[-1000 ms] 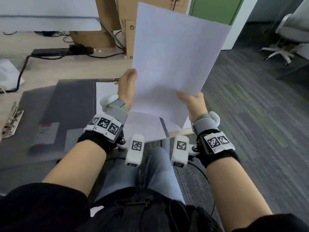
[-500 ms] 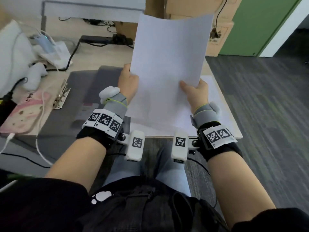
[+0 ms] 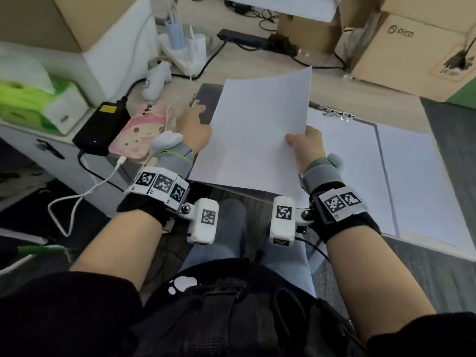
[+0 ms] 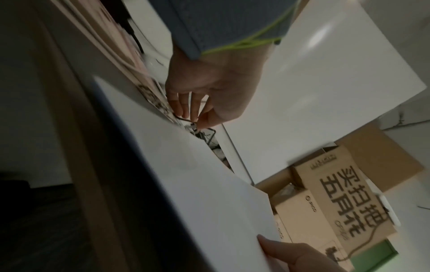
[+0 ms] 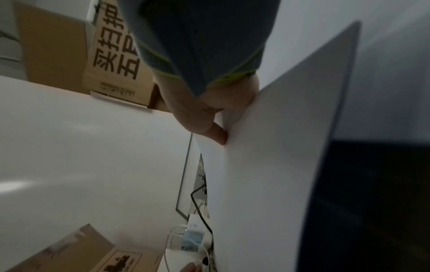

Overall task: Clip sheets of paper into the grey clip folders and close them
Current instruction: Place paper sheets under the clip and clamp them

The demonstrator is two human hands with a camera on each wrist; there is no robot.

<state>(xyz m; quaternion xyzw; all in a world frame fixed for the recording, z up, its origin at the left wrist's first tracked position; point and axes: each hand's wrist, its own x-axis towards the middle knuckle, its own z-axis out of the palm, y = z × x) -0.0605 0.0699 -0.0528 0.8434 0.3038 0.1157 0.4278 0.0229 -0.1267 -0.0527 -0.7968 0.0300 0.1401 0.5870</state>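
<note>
Since half a second ago, my left hand [image 3: 197, 127] has let go of the sheet of paper [image 3: 255, 135] and reaches past its left edge toward the metal clip [image 4: 196, 128] of the grey clip folder [image 3: 206, 99] lying under the sheet. In the left wrist view, the fingers [image 4: 180, 103] of this hand are apart and extended, with the tips at the wire of the clip; I cannot tell whether they already grip it. My right hand [image 3: 307, 148] now carries the sheet alone, pinching its right edge between thumb and fingers. The sheet is tilted, off the desk, above the grey clip folder.

I judge that the step has shifted from carrying the sheet to opening the clip, so that the top edge of the sheet can go under it. A second folder [image 3: 381, 161] lies open just right of the sheet with paper [image 3: 347, 150] already under its clip [image 3: 336, 114]; it is not yet closed.

Readable writing: the cardboard box [image 3: 412, 50] beyond the top right corner of the sheet bears "PICO". The box [image 4: 344, 193] in the left wrist view carries large dark Chinese characters, which I do not transcribe. The square tags on both wrist bands hold coded patterns only.
</note>
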